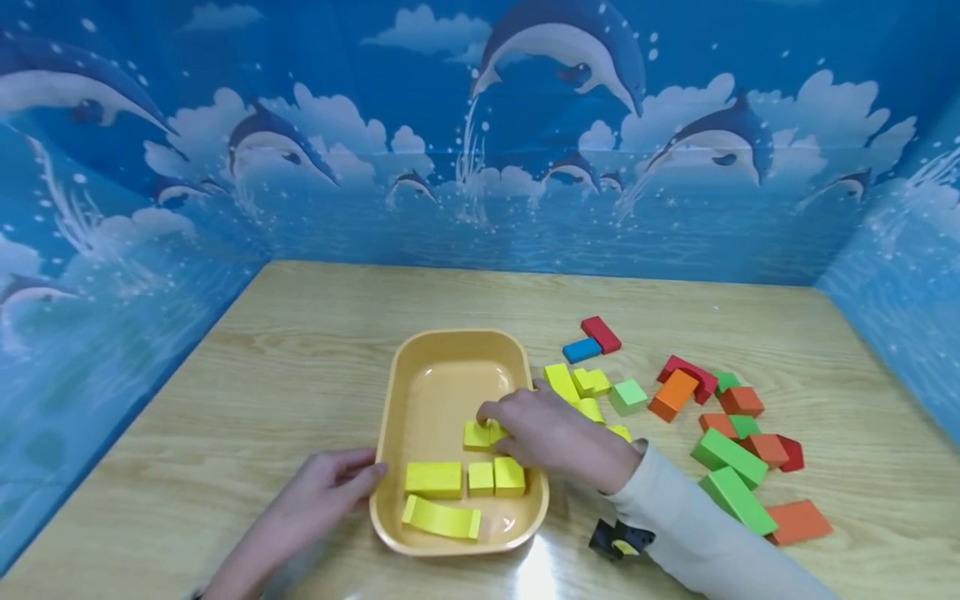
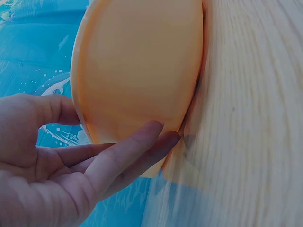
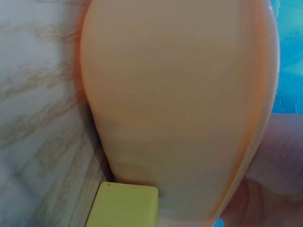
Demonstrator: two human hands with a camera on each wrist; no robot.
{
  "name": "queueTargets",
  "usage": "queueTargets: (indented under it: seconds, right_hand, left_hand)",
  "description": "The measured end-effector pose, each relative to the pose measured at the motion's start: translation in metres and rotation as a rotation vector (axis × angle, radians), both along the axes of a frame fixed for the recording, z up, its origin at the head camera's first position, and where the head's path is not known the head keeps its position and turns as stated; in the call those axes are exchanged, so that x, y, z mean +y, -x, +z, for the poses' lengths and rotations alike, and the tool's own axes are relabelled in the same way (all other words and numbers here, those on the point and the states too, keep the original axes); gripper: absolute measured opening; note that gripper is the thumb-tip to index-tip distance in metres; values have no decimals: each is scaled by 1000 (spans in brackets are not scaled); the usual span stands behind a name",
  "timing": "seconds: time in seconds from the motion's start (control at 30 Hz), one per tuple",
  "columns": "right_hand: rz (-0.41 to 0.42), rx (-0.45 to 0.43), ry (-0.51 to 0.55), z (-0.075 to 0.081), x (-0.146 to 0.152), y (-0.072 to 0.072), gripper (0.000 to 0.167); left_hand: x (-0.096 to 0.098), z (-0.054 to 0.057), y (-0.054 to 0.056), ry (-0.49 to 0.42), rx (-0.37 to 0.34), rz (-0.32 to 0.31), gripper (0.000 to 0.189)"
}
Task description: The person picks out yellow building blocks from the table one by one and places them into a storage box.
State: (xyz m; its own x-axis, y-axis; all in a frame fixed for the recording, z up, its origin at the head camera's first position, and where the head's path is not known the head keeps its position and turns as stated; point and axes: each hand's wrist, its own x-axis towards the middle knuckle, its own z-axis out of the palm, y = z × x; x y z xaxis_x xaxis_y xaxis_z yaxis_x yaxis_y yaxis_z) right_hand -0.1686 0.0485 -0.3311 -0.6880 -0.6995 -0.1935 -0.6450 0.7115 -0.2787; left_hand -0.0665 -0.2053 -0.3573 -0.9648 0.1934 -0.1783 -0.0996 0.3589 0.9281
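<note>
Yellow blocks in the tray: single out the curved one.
The bowed block at the near end of the tray; the other blocks there look straight-edged, though the right hand partly hides one.

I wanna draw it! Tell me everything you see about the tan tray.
The tan tray is rectangular with rounded corners, raised walls and a shiny, plastic-looking surface. It sits flat on the table, open side up. Yellow blocks lie toward its near end. The left hand holds its left edge; the right hand reaches in.

Left grip (image 1: 330, 487) pinching, right grip (image 1: 534, 427) curled downward
</note>
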Motion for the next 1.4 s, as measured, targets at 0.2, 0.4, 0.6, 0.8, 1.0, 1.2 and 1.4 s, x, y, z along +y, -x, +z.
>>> queueTargets:
  seconds: [0.2, 0.4, 0.6, 0.8, 1.0, 1.2, 1.4]
  right_hand:
    - [19, -19, 12, 1, 4, -1, 29]
    - [58, -10, 6, 2, 6, -2, 23]
    - [107, -15, 8, 2, 8, -4, 29]
    - [129, 28, 76, 5, 13, -4, 27]
    - [181, 251, 336, 13, 36, 2, 28]
    - [31, 212, 301, 21, 74, 1, 29]
    - [-67, 112, 206, 10, 108, -7, 31]
  left_hand:
    - [0, 1, 1, 0, -3, -6, 43]
    - [1, -1, 2, 10, -8, -1, 42]
    - [1, -2, 0, -3, 8, -15, 42]
    - [1, -2, 1, 3, 7, -11, 42]
    - [2, -1, 1, 14, -1, 3, 43]
    - [1, -1, 2, 14, 10, -11, 42]
    - [1, -2, 2, 4, 9, -19, 41]
